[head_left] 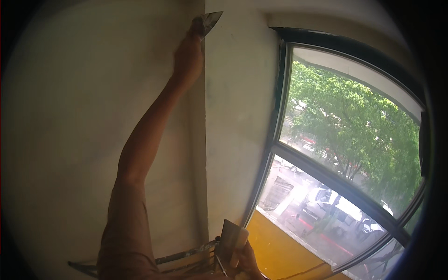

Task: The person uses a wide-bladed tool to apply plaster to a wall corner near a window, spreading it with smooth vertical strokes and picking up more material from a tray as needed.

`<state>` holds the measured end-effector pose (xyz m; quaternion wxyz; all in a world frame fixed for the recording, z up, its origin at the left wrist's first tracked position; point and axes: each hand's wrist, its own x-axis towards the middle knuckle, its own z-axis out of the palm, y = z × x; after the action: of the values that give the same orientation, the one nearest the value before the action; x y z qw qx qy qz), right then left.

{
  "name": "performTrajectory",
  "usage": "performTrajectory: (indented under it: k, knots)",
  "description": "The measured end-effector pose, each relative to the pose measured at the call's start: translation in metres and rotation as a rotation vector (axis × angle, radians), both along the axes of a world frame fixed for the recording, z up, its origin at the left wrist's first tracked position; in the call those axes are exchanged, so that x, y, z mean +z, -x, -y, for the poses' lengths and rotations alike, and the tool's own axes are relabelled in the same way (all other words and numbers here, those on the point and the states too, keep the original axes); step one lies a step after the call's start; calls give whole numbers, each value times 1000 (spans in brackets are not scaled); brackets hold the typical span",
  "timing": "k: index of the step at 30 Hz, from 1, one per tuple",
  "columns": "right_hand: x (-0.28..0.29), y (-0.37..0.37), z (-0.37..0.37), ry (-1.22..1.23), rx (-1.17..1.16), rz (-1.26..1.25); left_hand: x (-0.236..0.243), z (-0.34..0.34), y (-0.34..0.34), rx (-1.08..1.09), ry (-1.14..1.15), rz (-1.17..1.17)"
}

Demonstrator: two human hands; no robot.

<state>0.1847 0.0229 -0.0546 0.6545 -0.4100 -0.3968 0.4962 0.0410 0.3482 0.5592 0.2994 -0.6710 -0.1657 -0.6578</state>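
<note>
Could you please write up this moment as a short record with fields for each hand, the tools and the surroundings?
Left hand: left hand raised high, gripping a putty knife whose blade lies against the wall corner
Right hand: right hand low by the lower edge, holding a flat board with a pale handle
Surface: pale plastered wall, vertical corner edge running down
Right side: dark-framed window, green tree and parked cars outside
Below: yellow sill, metal frame bars
</note>
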Motion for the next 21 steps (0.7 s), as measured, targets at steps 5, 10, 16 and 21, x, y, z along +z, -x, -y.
performTrajectory:
  k: [5, 10, 16, 21]
  knots:
    - [0, 2, 3, -21, 33, -5, -54, 3, 6, -26, 53, -7]
    - [3, -3, 6, -33, 53, 2, -110, 12, 23, -34, 296, -90]
    - [8, -11, 8, -67, 44, 11, -147, 40, 14, 2, 302, -56]
    - [27, -16, 17, -72, 58, -11, -73, 33, 22, 19, 117, -16]
